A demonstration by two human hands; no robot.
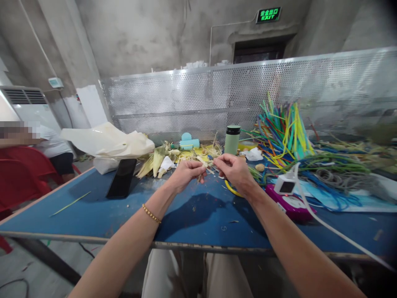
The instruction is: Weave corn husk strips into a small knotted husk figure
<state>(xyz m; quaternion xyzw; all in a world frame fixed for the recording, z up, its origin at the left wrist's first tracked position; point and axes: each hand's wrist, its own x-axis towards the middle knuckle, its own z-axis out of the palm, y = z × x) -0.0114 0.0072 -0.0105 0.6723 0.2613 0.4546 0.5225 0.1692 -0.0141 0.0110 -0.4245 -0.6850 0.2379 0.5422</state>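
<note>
My left hand (185,174), with a beaded bracelet (151,213) at the wrist, is closed in a pinch above the blue table. A small brownish bit shows under its fingertips, too small to name. Facing it, a short gap away, my right hand (233,169) also has thumb and fingers pinched together; what it grips cannot be made out. Just beyond the fingers lie pale dried husks (159,159) and scraps. A green flask with a black neck (232,140) stands behind my right hand. Near that wrist a yellow curved strip (231,188) lies on the table.
A black phone (122,179) and a white plastic bag (108,142) are on the left. To the right are colourful strips (288,132), green and blue cords (328,165), and a magenta box (290,205) with a white plug and cable. Perforated metal panel (186,99) borders the back.
</note>
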